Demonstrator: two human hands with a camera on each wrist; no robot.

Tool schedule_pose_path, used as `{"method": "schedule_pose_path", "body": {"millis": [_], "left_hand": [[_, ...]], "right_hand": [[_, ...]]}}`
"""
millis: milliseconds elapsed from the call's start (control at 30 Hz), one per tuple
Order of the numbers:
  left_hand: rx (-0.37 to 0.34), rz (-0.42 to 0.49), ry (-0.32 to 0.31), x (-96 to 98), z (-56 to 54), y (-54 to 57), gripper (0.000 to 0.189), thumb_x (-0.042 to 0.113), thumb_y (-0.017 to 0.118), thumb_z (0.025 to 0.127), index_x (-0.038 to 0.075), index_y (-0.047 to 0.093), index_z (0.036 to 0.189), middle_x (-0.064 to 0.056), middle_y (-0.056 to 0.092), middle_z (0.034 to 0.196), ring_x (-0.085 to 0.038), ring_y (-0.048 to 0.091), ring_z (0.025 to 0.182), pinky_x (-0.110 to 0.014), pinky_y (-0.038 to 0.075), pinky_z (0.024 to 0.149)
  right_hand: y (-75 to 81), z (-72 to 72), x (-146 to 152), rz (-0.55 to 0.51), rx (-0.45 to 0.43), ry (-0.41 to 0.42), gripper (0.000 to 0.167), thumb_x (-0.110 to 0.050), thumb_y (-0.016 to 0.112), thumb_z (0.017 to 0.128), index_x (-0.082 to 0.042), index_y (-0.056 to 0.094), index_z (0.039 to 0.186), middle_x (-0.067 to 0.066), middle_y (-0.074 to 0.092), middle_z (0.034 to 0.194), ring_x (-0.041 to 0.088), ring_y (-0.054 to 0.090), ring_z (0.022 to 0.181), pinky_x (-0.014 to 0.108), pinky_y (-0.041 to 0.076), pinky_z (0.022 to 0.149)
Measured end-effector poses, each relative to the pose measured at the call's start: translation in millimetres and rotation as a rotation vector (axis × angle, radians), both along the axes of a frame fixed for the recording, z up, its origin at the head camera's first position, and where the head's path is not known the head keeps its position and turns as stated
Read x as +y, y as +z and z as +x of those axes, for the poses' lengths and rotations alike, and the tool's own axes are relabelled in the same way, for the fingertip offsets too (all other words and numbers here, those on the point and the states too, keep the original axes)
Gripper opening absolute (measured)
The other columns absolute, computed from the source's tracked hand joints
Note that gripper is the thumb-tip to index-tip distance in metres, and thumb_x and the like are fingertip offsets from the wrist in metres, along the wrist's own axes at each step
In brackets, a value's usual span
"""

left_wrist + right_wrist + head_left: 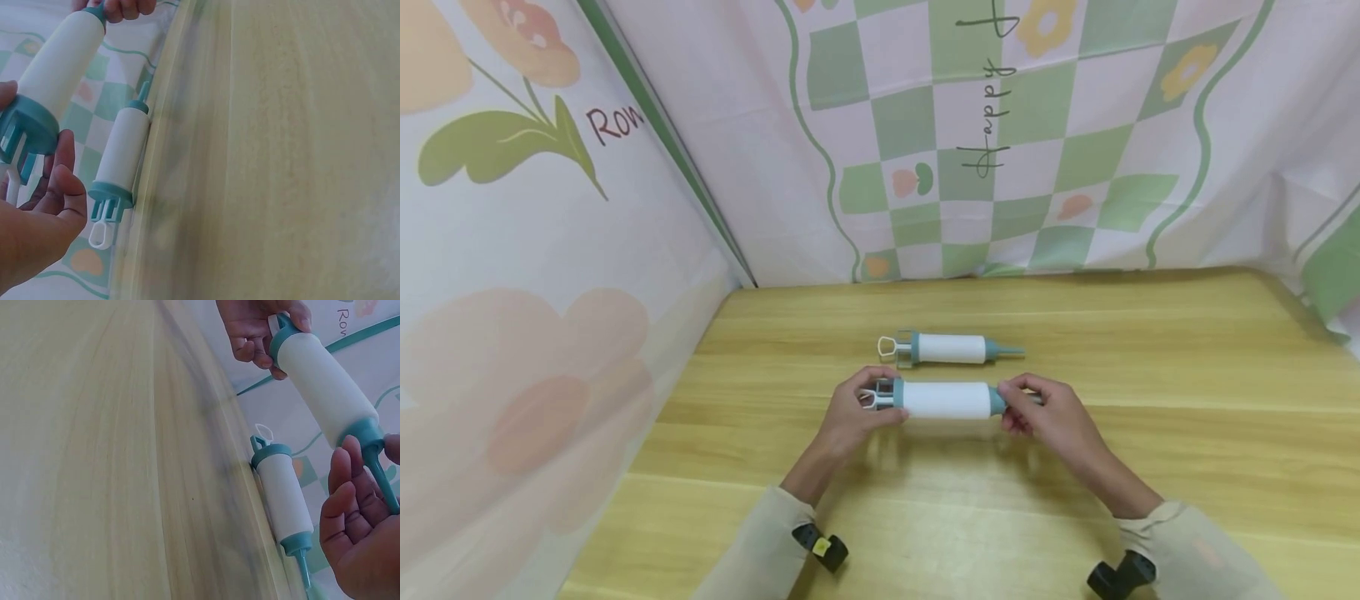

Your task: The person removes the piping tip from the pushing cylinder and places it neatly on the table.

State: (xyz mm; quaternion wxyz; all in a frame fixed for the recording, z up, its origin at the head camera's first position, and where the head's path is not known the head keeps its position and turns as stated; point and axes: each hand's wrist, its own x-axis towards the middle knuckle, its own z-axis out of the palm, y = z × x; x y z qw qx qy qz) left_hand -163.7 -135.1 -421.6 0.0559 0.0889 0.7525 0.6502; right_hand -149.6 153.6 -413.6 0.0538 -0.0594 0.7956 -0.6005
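Held level above the table is a large plunger syringe (946,400), with a white barrel, teal end caps and a thin teal nozzle (382,478). My left hand (857,408) grips its teal collar (31,124) at the plunger end, thumb and fingers on opposite sides. At the other end my right hand (1048,412) pinches the teal nozzle cap (362,432). A second syringe (952,348) of the same kind lies just beyond on the table, its white pull ring (887,347) to the left and its nozzle to the right.
The wood-grain table (760,450) spreads under both hands. Behind it hangs a green-and-white checked cloth (970,208), and a flowered cloth (587,267) lines the left side. Each sleeve carries a dark wrist camera (820,547).
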Motion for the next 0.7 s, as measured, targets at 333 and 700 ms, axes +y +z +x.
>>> {"method": "schedule_pose_path", "body": {"millis": [333, 700], "left_hand": [[-0.004, -0.015, 0.012, -0.2, 0.6, 3.0, 0.047, 0.007, 0.081, 0.077, 0.008, 0.064, 0.122, -0.009, 0.061, 0.114, -0.026, 0.054, 0.103, -0.041, 0.041, 0.093], [-0.017, -0.01, 0.015, 1.2, -0.4, 1.9, 0.047, 0.007, 0.081, 0.077, 0.009, 0.064, 0.121, -0.008, 0.061, 0.114, -0.026, 0.055, 0.105, -0.046, 0.038, 0.099]], "right_hand": [[-0.6, 0.6, 3.4, -0.03, 0.083, 0.056, 0.034, -0.024, 0.061, 0.102, 0.005, 0.062, 0.119, 0.015, 0.07, 0.09, 0.021, 0.067, 0.078, 0.032, 0.055, 0.066], [-5.4, 1.5, 7.9, -0.046, 0.157, 0.096, 0.029, -0.014, 0.066, 0.098, 0.001, 0.062, 0.123, 0.018, 0.066, 0.101, 0.023, 0.067, 0.083, 0.03, 0.055, 0.069]]}}
